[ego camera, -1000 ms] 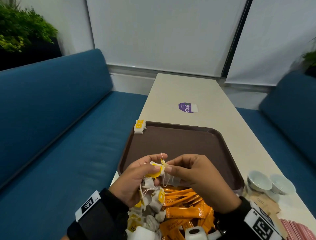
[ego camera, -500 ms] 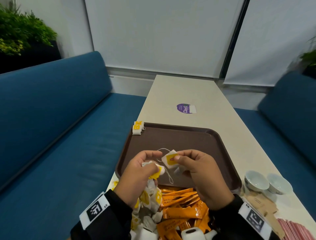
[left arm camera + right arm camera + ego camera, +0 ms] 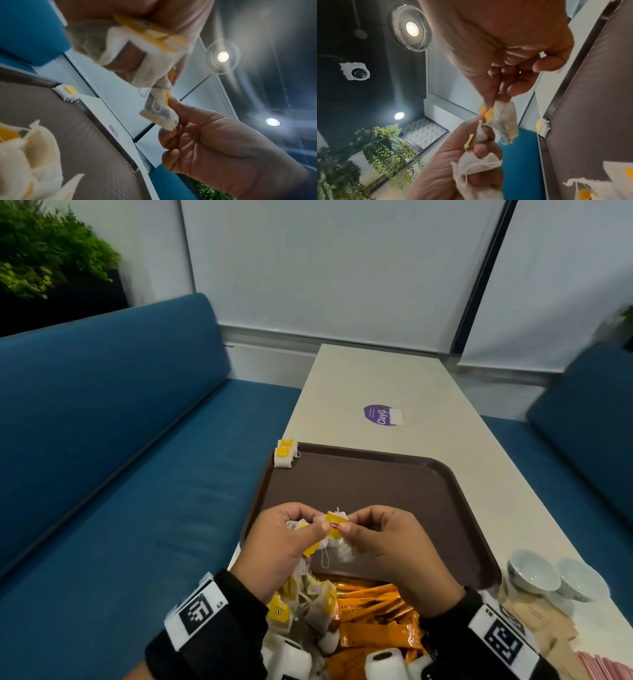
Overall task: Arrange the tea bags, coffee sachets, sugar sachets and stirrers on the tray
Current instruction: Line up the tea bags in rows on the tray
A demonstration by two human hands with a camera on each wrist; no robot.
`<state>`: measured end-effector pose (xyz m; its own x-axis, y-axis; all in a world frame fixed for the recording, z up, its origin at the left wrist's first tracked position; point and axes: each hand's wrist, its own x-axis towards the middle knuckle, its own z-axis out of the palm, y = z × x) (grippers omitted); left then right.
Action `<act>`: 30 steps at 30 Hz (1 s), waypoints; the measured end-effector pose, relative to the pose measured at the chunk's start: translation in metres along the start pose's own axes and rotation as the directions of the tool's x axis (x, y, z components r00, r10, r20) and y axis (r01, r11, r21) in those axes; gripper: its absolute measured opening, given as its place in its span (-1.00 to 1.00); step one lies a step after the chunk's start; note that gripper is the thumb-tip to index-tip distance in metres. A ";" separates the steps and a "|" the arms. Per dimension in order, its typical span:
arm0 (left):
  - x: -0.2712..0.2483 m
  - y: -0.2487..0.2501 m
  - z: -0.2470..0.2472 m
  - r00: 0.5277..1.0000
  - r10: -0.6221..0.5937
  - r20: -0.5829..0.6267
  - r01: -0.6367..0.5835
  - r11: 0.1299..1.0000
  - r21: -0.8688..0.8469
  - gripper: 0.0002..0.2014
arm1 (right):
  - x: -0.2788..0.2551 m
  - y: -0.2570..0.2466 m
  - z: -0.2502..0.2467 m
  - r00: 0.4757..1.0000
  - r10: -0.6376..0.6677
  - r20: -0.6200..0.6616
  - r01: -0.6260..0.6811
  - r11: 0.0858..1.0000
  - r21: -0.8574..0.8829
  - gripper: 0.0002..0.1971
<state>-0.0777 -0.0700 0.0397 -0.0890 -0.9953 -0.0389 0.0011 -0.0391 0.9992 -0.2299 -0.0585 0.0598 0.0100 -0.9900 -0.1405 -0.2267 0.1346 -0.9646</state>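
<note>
A brown tray (image 3: 359,481) lies on the long white table, with a small stack of tea bags (image 3: 285,453) at its far left corner. Over the tray's near part my hands meet. My left hand (image 3: 308,525) grips a bunch of tea bags (image 3: 476,166). My right hand (image 3: 352,525) pinches one tea bag (image 3: 339,551) at its yellow tag, and the bag hangs below the fingers (image 3: 161,116). Both thumbs touch that tag. A loose pile of tea bags (image 3: 308,601) and orange coffee sachets (image 3: 373,635) lies at the tray's near edge under my wrists.
Two white bowls (image 3: 531,571) stand right of the tray, with brown sugar sachets (image 3: 537,614) and pink stirrers (image 3: 603,666) nearer me. A purple sticker (image 3: 380,415) is on the table beyond the tray. Blue sofas (image 3: 102,474) flank the table.
My hands rose from the pile, drew apart with a string stretched between them, and have come together again over the tray with the yellow tag between the thumbs.
</note>
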 end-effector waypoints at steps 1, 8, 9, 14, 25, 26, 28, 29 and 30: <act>0.001 0.000 -0.003 1.000 0.000 -0.007 0.000 1.000 0.015 -0.86 | 0.002 -0.001 0.002 1.000 0.005 0.017 -0.004 1.000 -0.026 -0.96; 0.011 -0.011 -0.025 0.986 -0.128 -0.112 0.120 0.990 -0.071 -0.92 | 0.053 -0.030 0.014 0.997 -0.020 0.071 0.029 0.990 -0.139 -0.92; 0.012 -0.015 -0.029 0.978 -0.171 -0.121 0.160 0.982 -0.099 -0.91 | 0.070 -0.032 0.017 0.998 -0.025 0.064 0.034 0.988 -0.152 -0.87; 0.012 -0.028 -0.045 0.928 -0.355 -0.108 0.311 0.903 -0.295 -0.88 | 0.175 -0.020 0.041 0.994 0.106 0.013 -0.102 0.973 -0.207 -0.71; 0.011 -0.031 -0.080 0.909 -0.407 -0.091 0.332 0.839 -0.432 -0.78 | 0.262 0.015 0.100 0.977 0.214 -0.012 -0.186 0.820 -0.541 -0.68; 0.011 -0.031 -0.081 0.911 -0.404 -0.079 0.334 0.838 -0.432 -0.76 | 0.267 0.015 0.101 0.950 0.312 -0.021 -0.294 0.868 -0.401 -0.67; 0.010 -0.030 -0.079 0.919 -0.392 -0.048 0.334 0.835 -0.437 -0.74 | 0.276 0.017 0.104 0.946 0.324 -0.015 -0.311 0.893 -0.326 -0.67; 0.011 -0.031 -0.078 0.922 -0.386 -0.031 0.333 0.832 -0.444 -0.67 | 0.277 0.020 0.102 0.964 0.266 0.023 -0.215 0.826 -0.521 -0.70; 0.011 -0.031 -0.076 0.925 -0.379 -0.015 0.333 0.831 -0.445 -0.58 | 0.279 0.021 0.099 0.985 0.166 0.053 -0.090 0.746 -0.659 -0.75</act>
<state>-0.0035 -0.0864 0.0079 -0.0683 -0.9076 -0.4143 0.4148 -0.4035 0.8156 -0.1353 -0.3279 -0.0219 0.0237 -0.9505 -0.3098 -0.8123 0.1624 -0.5602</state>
